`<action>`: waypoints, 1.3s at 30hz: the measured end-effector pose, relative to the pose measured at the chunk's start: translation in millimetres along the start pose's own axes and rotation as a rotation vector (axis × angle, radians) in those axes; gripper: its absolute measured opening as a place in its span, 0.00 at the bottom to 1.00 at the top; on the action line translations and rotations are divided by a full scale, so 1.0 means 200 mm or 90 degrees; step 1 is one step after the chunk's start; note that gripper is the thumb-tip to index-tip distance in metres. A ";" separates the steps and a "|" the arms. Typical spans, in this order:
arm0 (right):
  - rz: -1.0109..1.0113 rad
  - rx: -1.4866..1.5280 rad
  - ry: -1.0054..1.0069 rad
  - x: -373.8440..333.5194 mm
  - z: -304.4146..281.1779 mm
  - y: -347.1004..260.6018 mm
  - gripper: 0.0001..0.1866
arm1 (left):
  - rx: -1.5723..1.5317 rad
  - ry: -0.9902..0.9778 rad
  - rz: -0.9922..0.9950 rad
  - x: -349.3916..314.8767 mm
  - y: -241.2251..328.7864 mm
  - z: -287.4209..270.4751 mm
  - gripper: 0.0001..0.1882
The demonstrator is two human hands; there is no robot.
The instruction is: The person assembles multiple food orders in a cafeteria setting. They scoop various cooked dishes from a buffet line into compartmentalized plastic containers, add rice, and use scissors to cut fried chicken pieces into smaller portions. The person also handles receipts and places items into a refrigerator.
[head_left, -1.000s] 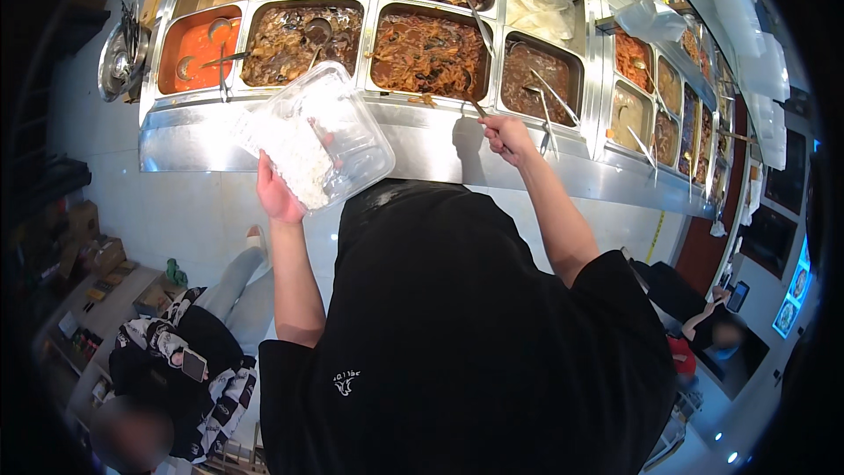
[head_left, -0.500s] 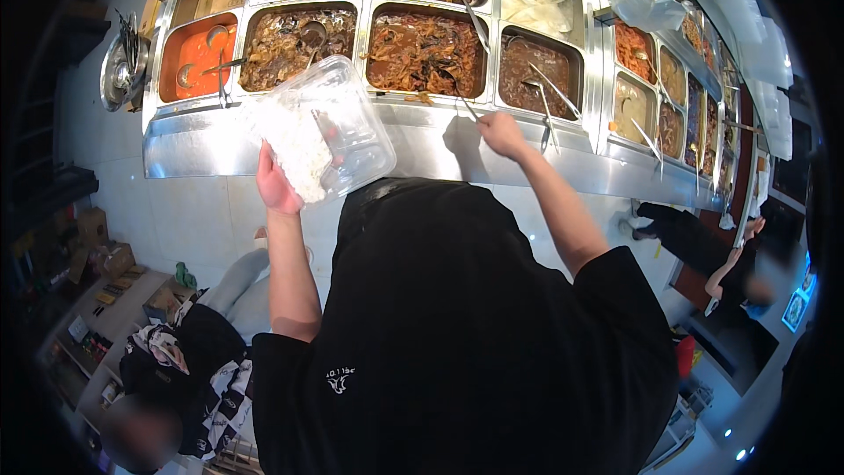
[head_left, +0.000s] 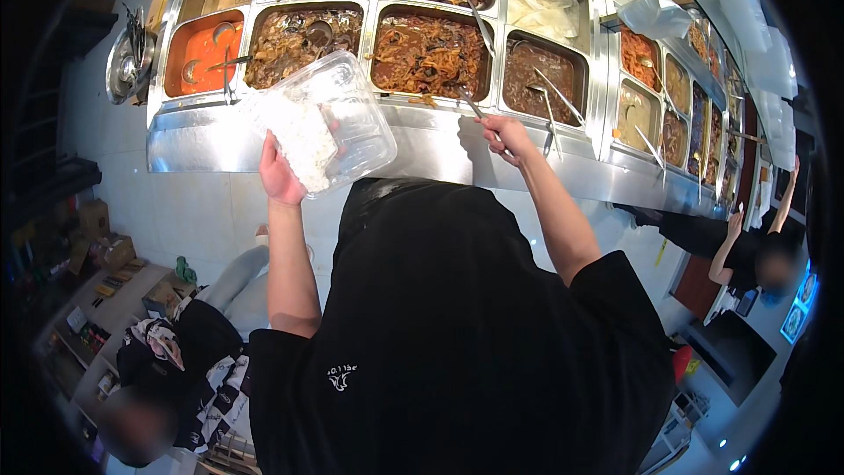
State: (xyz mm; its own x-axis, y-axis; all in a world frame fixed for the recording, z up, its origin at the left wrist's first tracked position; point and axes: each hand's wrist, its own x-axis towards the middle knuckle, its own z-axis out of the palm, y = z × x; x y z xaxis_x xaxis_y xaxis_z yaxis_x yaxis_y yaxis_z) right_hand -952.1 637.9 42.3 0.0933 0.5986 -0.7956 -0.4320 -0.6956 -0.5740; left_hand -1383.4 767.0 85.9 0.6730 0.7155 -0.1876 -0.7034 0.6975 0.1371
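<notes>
A clear plastic takeout container (head_left: 365,132) with white rice (head_left: 303,142) in its left part rests in my left hand (head_left: 281,178). It is held tilted above the counter's front edge, and my fingers show through its wall. My right hand (head_left: 507,138) is closed around the handle of a serving spoon (head_left: 469,102). The spoon's head is sunk in the shredded brown dish (head_left: 431,53) in the middle front pan, so its shape is hidden.
Beside that pan stand a dark stew (head_left: 303,40) with a ladle, an orange-red soup (head_left: 200,57) with ladles, and a brown soup (head_left: 536,79) with long handles. A metal bowl of utensils (head_left: 123,70) is far left. One person (head_left: 176,369) is lower left, another (head_left: 738,246) right.
My right hand has turned slightly on the spoon handle, its fingers showing more, and the food around the spoon has shifted. The container stays nearly in place. The person at right has raised an arm.
</notes>
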 end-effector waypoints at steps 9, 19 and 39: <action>-0.001 0.081 -0.075 -0.03 -0.03 -0.03 0.17 | 0.018 -0.004 -0.047 0.09 0.03 -0.11 0.38; -0.118 -0.007 -0.107 -0.28 -0.03 -0.37 0.17 | 0.085 0.019 -0.191 0.49 0.11 -0.20 0.36; -0.740 -0.920 0.275 -0.34 0.08 -0.49 0.15 | 0.009 -0.111 -0.226 0.96 -0.27 -0.02 0.35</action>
State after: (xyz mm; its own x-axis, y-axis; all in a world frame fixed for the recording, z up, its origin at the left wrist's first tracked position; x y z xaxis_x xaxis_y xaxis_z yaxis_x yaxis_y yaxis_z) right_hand -930.6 671.6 155.5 0.0296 0.9810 0.1916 0.9524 0.0305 -0.3033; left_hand -1216.4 866.3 38.7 0.9035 0.4247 -0.0574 -0.4174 0.9024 0.1071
